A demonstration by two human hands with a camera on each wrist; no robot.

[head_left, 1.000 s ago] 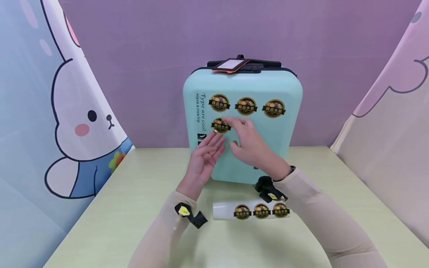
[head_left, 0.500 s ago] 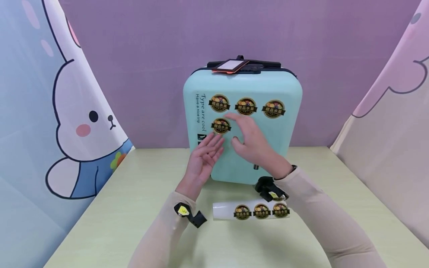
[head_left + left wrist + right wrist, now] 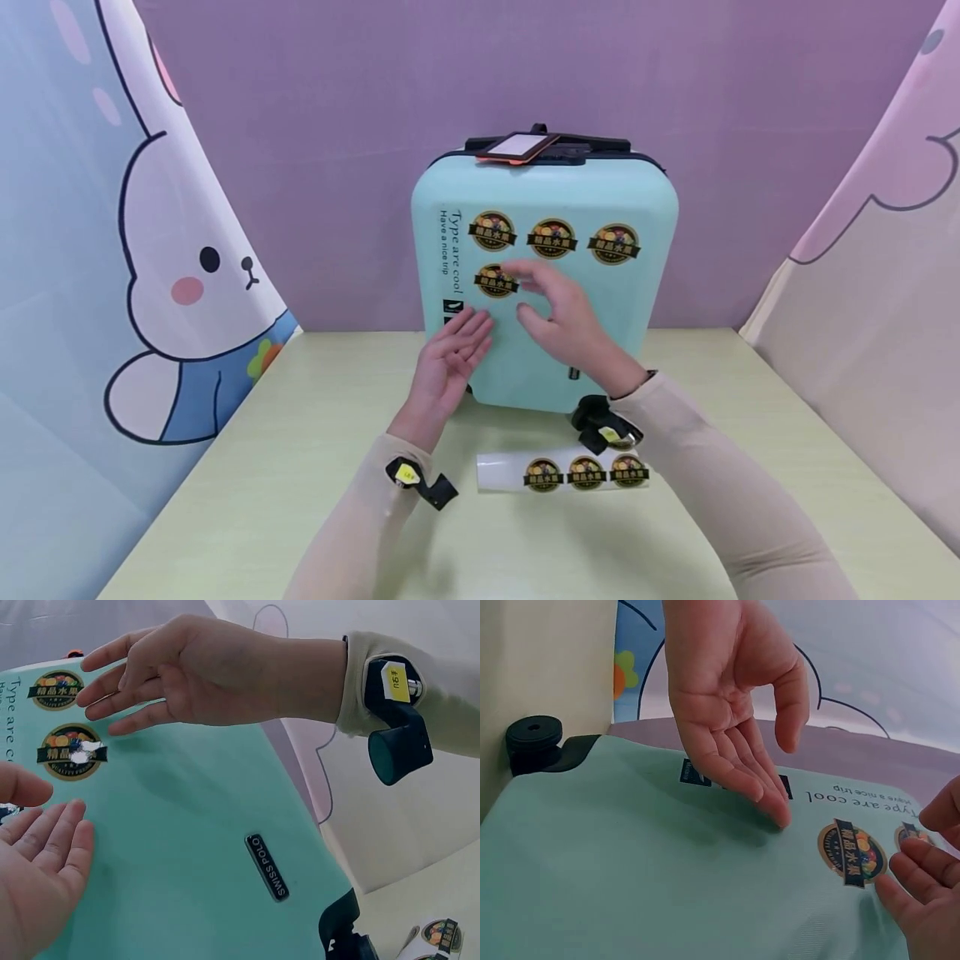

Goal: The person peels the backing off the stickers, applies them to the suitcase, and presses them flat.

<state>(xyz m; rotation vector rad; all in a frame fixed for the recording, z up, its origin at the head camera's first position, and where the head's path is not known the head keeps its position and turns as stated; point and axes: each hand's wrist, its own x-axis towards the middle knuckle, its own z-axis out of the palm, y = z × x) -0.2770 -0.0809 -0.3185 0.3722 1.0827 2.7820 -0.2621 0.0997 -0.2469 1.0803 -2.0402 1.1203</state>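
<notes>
A mint-green suitcase (image 3: 615,317) stands upright, with a row of three round black-and-gold fruit stickers along its upper front. Under the left one of that row is another round sticker (image 3: 496,287). My right hand (image 3: 570,325) has its index fingertip at this sticker's upper right edge, its other fingers loosely bent with nothing in them. Just below the sticker, my left hand (image 3: 450,358) has its palm turned up and fingers extended at the suitcase front. In the right wrist view, the left hand's fingertips (image 3: 780,817) are close to the suitcase surface, beside the printed lettering.
On the table (image 3: 337,492) in front of the suitcase lies a white backing strip (image 3: 498,472) with several matching stickers, partly under the right forearm. A luggage tag (image 3: 517,145) rests at the suitcase's top handle. A purple cloth (image 3: 337,167) hangs behind.
My left hand has drawn slightly down and left, away from the lower sticker. My right index finger lifted up and right off that sticker, then came back to its edge.
</notes>
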